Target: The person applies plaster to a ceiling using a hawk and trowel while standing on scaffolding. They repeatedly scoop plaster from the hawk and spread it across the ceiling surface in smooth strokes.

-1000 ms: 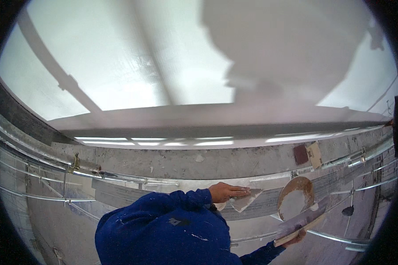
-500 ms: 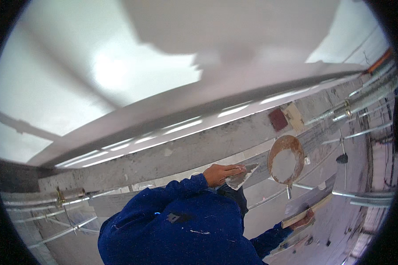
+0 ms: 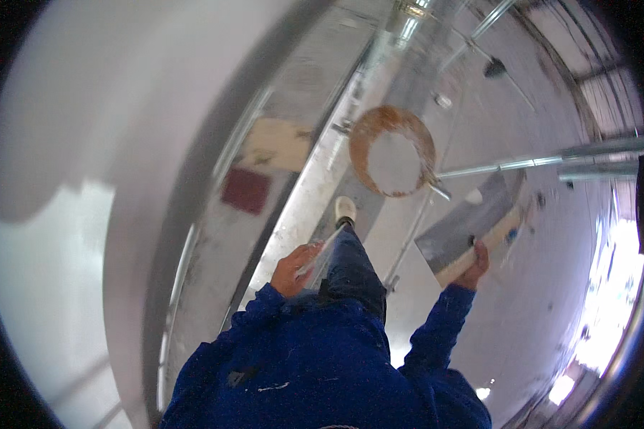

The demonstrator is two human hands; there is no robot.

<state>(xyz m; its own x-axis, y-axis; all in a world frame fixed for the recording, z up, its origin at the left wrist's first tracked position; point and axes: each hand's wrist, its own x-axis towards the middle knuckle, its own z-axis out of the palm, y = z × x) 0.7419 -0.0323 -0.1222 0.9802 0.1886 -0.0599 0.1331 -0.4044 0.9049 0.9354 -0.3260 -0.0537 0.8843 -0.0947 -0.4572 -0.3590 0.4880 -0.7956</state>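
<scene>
My left hand (image 3: 290,273) is closed around a putty knife (image 3: 323,252), seen nearly edge-on and smeared with white filler; motion blurs it. To the right, my right hand (image 3: 474,270) grips the pale wooden back strip of a wide plastering blade (image 3: 466,227). Its grey metal sheet points up and away from me, with a light smear near its far edge. Ahead of both hands stands a round brown-rimmed bucket (image 3: 362,150), with pale grey matter filling its middle. Neither hand touches the bucket.
Left of me runs a smooth whitish wall (image 3: 57,300). A dark red square pad (image 3: 246,191) and a cream board (image 3: 277,144) lie along its foot. Metal scaffold tubes (image 3: 537,163) cross ahead and right. My shoe (image 3: 345,209) rests on a grey plank near the bucket.
My view and body have turned right, so the wall now lies at my left and the bucket straight ahead. Both tools remain in my hands; the putty knife has turned edge-on.
</scene>
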